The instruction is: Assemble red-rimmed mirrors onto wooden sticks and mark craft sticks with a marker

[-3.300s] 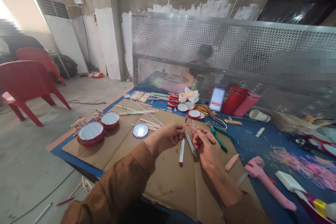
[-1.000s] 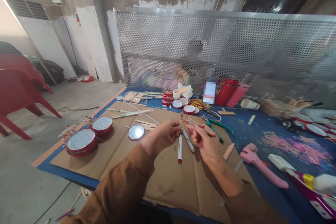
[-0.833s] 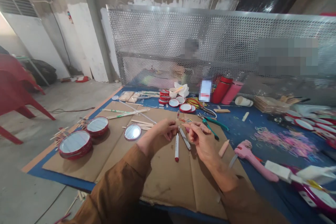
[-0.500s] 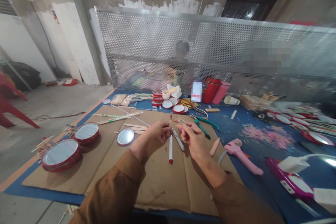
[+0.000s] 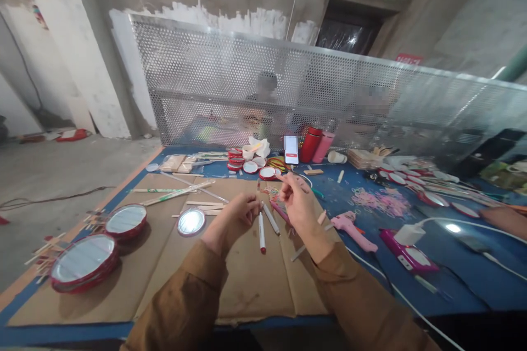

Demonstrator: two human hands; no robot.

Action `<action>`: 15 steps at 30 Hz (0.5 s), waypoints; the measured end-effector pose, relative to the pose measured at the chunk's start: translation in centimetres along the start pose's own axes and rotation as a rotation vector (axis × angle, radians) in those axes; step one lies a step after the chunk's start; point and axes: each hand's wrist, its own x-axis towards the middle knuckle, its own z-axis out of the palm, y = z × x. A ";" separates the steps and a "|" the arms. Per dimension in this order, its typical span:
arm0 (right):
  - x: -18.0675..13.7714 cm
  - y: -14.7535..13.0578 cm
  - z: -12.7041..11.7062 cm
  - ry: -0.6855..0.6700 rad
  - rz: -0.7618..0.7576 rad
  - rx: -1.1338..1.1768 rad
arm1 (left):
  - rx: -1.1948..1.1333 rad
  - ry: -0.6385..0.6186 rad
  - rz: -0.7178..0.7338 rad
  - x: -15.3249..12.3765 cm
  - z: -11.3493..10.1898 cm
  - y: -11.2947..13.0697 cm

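My left hand (image 5: 236, 216) rests low on the cardboard sheet (image 5: 247, 290). Its fingers are curled into a pinch, and what they hold is too small to name. My right hand (image 5: 298, 200) is raised a little to its right, pinching a thin wooden stick (image 5: 284, 178) between thumb and fingertips. Between the hands lie a white marker with a red cap (image 5: 261, 228) and a grey pen (image 5: 270, 218). A small round mirror (image 5: 191, 221) lies just left of my left hand.
Two red-rimmed mirrors (image 5: 125, 220) (image 5: 82, 260) sit at the left. A pink glue gun (image 5: 352, 226), pink rubber bands (image 5: 381, 200), a red flask (image 5: 309, 144) and small red lids (image 5: 251, 166) lie on the blue table. A perforated metal screen (image 5: 247, 82) stands behind, with people beyond it.
The view has swung to the right. My right hand has lifted and drawn away from my left hand, taking the stick with it. My left hand stays curled by the marker.
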 end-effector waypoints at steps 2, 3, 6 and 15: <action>-0.5 0.6 -0.7 0.000 -0.029 -0.056 | -0.022 -0.003 0.012 -0.3 0.0 0.4; -0.9 0.9 -1.3 0.005 -0.035 -0.099 | -0.028 -0.017 0.014 -0.4 -0.1 0.6; -1.6 1.8 -3.3 0.027 -0.032 -0.187 | -0.020 -0.049 0.003 -0.6 0.0 0.9; -1.0 2.7 -6.7 0.121 -0.112 -0.317 | 0.046 -0.020 0.006 0.3 0.1 0.2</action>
